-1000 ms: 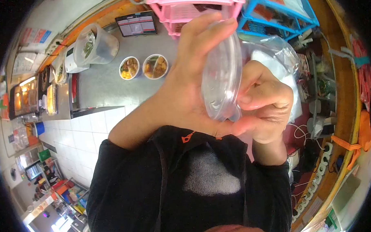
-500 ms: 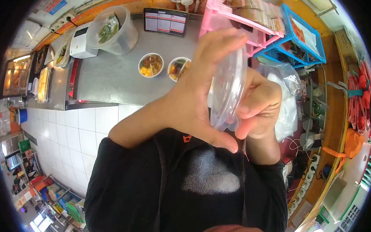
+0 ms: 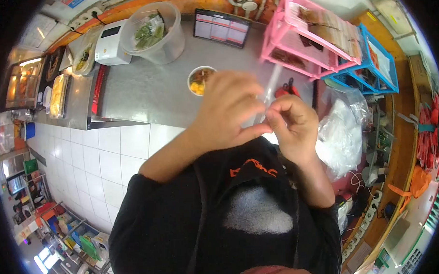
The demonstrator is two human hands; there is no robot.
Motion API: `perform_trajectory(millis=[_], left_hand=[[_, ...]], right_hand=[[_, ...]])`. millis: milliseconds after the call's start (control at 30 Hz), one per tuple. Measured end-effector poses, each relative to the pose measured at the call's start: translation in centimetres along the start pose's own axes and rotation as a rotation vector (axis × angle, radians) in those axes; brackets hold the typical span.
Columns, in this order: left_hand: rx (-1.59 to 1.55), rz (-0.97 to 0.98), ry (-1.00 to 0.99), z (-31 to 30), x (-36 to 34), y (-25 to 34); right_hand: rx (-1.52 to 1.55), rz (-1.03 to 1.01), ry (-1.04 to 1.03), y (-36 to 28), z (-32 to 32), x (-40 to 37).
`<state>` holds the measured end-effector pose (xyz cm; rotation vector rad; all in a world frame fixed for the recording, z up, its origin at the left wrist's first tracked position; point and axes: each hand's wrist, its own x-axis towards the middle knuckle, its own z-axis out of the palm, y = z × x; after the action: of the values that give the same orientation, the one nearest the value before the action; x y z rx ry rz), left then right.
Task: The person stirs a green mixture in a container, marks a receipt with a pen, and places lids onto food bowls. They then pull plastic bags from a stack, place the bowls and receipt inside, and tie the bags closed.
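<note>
A clear plastic lid (image 3: 273, 81), tilted nearly edge-on and blurred, is held above the front of the steel counter. My left hand (image 3: 228, 105) has its fingers and thumb closed at the lid's left side, smeared by motion. On the other side, my right hand (image 3: 294, 127) pinches the lid's near edge between thumb and curled fingers. Behind my left hand, a white bowl (image 3: 198, 81) of food with yellow pieces stands on the counter, partly covered by the fingers.
The steel counter (image 3: 145, 98) bears a tablet (image 3: 221, 28), a translucent bucket (image 3: 170, 44) with green leaves and a white box-shaped device (image 3: 111, 46). To the right are a pink rack (image 3: 323, 61), a blue basket (image 3: 391, 80) and clear plastic bags (image 3: 342, 132).
The lid has turned edge-on and moved away from my face, toward the counter. My left fingers have drawn in from a wide spread. The second bowl is now hidden behind my hand.
</note>
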<state>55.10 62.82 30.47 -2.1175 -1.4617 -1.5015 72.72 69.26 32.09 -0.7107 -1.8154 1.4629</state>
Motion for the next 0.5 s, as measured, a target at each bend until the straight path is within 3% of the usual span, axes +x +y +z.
perform_trajectory(millis=[67, 167, 300, 367, 500], left_hand=[[-0.012, -0.072, -0.236, -0.3, -1.3, -0.3], [-0.052, -0.160, -0.381, -1.0, -2.7, -1.7], [-0.121, -0.171, -0.455, -0.4, -5.0, -2.6], [-0.142, -0.211, -0.408, 0.3, -6.4, -2.8], [-0.183, -0.255, -0.343, 1.1, -8.5, -3.6]], right_hand=[[-0.056, 0.016, -0.024, 1.7, 0.7, -0.2], [-0.065, 0.080, -0.036, 3.7, 2.3, -0.9], [-0.030, 0.181, -0.062, 5.5, 4.2, -1.4], [-0.354, -0.007, -0.196, 6.9, 4.6, -1.3], [-0.231, 0.154, -0.175, 8.8, 6.3, -1.5]])
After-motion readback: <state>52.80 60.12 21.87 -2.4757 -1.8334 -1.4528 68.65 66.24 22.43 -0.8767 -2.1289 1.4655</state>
